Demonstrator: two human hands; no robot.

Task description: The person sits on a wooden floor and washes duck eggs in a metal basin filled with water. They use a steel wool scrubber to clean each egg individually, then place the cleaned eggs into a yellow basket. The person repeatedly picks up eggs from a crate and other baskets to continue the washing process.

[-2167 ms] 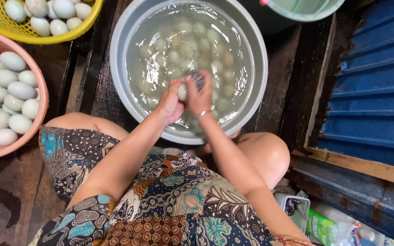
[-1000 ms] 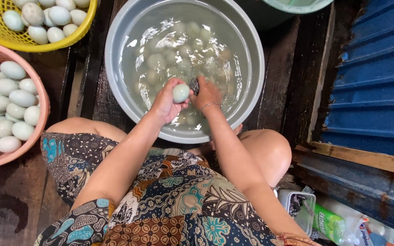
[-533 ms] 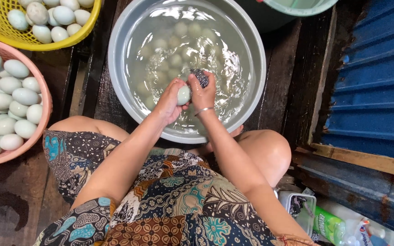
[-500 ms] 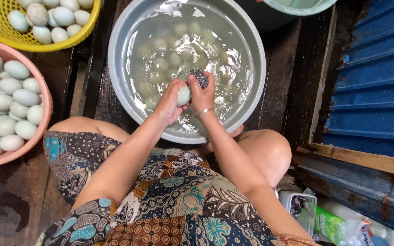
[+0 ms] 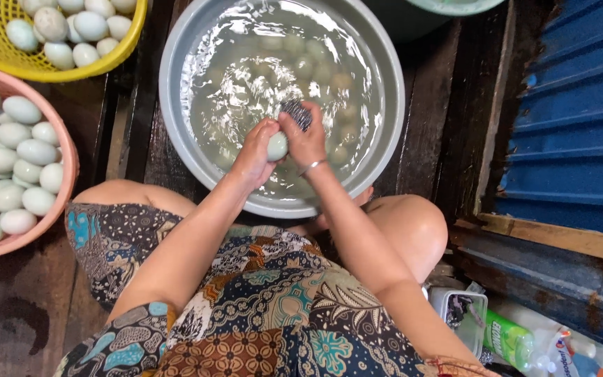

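Both my hands meet over the water, one pale egg clamped between them.

My left hand (image 5: pixel 255 155) is curled shut around a pale green oval egg (image 5: pixel 277 146), which sits upright in my fingertips with its long axis running roughly away from me, just above the water. My right hand (image 5: pixel 305 139) is closed on a dark wiry scouring pad (image 5: pixel 296 112) and presses in from the right, touching the egg's side, so the egg lies between the two hands, with the left carrying it. Beneath them is the round grey plastic basin (image 5: pixel 176 105) of water with more eggs sunk in it. Well to my left stand a pink plastic basket (image 5: pixel 64 202) and a yellow plastic basket (image 5: pixel 116 56), both heaped with pale eggs.
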